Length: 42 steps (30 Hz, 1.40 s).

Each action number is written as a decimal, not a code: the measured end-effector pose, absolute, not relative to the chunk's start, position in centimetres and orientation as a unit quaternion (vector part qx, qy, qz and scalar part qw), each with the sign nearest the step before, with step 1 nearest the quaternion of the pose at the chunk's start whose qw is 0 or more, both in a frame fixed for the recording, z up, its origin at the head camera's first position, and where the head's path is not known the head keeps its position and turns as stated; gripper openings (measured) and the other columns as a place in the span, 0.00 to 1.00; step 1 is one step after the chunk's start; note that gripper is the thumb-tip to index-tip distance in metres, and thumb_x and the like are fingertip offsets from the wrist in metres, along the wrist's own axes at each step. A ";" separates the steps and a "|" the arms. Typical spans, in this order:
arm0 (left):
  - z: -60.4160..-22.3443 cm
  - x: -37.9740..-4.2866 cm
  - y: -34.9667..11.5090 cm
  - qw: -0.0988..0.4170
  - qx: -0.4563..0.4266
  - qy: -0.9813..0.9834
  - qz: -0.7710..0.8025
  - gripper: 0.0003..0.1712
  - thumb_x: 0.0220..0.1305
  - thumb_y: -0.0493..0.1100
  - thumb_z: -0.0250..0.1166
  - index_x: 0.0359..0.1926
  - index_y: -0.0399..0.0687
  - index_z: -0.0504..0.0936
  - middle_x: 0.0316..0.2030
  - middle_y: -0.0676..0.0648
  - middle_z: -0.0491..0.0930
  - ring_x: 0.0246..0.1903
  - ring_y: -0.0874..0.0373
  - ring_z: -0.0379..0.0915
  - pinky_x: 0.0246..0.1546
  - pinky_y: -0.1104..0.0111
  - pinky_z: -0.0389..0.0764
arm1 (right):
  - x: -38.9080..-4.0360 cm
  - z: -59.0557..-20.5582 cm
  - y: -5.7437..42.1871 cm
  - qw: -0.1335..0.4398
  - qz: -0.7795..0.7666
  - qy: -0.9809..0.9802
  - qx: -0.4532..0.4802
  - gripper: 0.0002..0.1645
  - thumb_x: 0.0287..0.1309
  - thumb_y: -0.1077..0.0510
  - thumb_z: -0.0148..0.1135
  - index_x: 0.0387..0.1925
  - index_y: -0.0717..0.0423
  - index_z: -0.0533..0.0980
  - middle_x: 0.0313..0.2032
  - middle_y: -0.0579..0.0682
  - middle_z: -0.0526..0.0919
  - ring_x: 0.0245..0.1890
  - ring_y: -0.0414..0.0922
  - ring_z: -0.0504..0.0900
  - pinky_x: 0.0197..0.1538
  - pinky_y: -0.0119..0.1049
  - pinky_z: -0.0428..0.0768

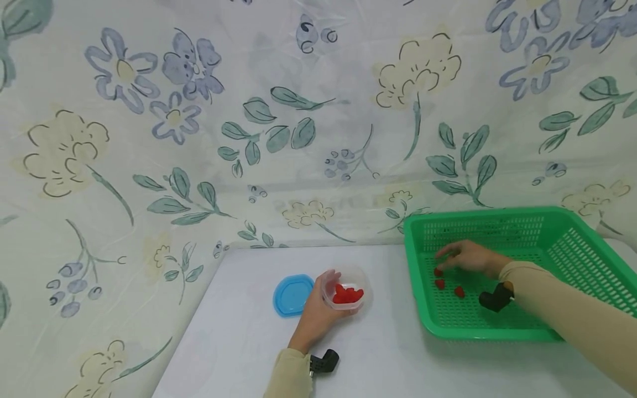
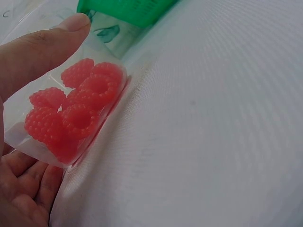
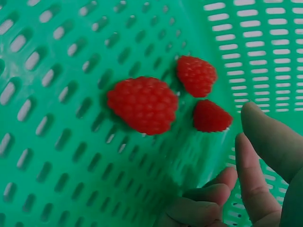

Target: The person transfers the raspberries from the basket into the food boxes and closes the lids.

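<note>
My left hand (image 1: 318,309) holds a clear plastic cup (image 1: 354,272) on the table, thumb on one side and fingers on the other. Several red raspberries (image 2: 78,118) lie in the cup, seen through its wall in the left wrist view. Over on the right, my right hand (image 1: 473,258) reaches into a green basket (image 1: 492,334). Three raspberries (image 3: 144,105) sit on the basket floor in the right wrist view. The thumb and forefinger are extended with a gap between them, close beside the nearest raspberry (image 3: 211,116), and hold nothing.
A blue lid (image 1: 292,296) lies on the white table (image 1: 224,331), left of the cup. Slotted walls surround the basket's inside. Behind the table hangs a flower-patterned cloth (image 1: 318,182).
</note>
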<state>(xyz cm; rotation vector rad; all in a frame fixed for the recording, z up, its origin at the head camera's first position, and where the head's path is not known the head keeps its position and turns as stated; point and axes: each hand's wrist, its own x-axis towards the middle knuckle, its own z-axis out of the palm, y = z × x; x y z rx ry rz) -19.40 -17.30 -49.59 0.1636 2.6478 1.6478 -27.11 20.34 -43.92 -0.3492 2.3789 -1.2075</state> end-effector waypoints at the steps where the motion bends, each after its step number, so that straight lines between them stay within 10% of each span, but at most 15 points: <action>1: -49.6 -19.4 -17.3 0.008 0.054 0.848 0.527 0.55 0.47 0.50 0.82 0.73 0.55 0.61 0.67 0.51 0.70 0.67 0.48 0.64 0.59 0.54 0.78 | -27.1 -44.0 20.3 0.226 -0.435 0.862 -0.127 0.28 0.64 0.54 0.66 0.60 0.67 0.75 0.61 0.71 0.71 0.62 0.69 0.69 0.61 0.63 0.71; 19: -49.5 -19.4 -17.4 0.009 0.056 0.846 0.530 0.56 0.46 0.49 0.83 0.73 0.53 0.61 0.67 0.51 0.71 0.67 0.47 0.64 0.60 0.53 0.77 | -26.6 -44.2 19.7 0.211 -0.408 0.876 -0.148 0.21 0.59 0.63 0.68 0.53 0.69 0.78 0.36 0.53 0.76 0.35 0.48 0.72 0.37 0.39 0.72; 42: -49.6 -19.4 -17.4 0.007 0.054 0.849 0.526 0.56 0.46 0.49 0.83 0.73 0.54 0.61 0.67 0.51 0.71 0.66 0.47 0.64 0.58 0.53 0.79 | -26.8 -43.3 19.4 0.175 -0.392 0.888 -0.161 0.24 0.60 0.57 0.70 0.53 0.69 0.78 0.41 0.57 0.80 0.41 0.51 0.78 0.41 0.44 0.79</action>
